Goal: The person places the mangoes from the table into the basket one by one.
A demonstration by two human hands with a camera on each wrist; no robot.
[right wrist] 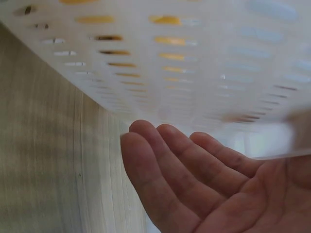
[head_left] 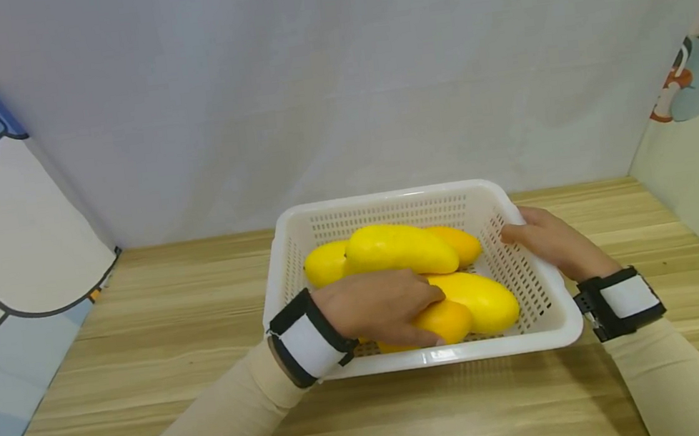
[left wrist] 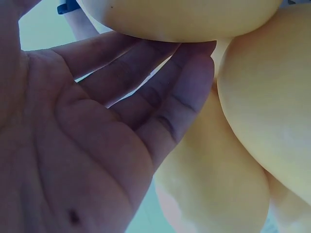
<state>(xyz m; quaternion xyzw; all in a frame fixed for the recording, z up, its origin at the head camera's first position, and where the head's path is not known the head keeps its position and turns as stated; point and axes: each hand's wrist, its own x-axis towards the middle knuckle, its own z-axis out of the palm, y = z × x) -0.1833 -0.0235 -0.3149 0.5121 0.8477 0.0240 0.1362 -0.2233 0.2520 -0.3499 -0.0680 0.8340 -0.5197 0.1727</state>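
Observation:
A white perforated plastic basket (head_left: 449, 355) holds several mangoes. Inside it, my left hand (head_left: 382, 304) grips an orange-yellow mango (head_left: 450, 318), the thumb on its near side and the fingers on its far side. Seen from the left wrist, the fingers (left wrist: 165, 111) are fairly straight, with the tips against a mango (left wrist: 194, 22); the thumb tip is out of that view. My right hand (head_left: 553, 241) holds the basket's right side, thumb over the rim. From the right wrist, the other fingers (right wrist: 194, 165) are outside along the perforated wall (right wrist: 194, 97).
Near the held fruit lies a yellow mango (head_left: 485, 301). Behind are a long yellow mango (head_left: 395, 249), another at left (head_left: 325, 264) and an orange one (head_left: 461, 243). The wooden table (head_left: 161, 326) meets a pale back curtain (head_left: 335, 90); printed panels (head_left: 21, 234) stand at the sides.

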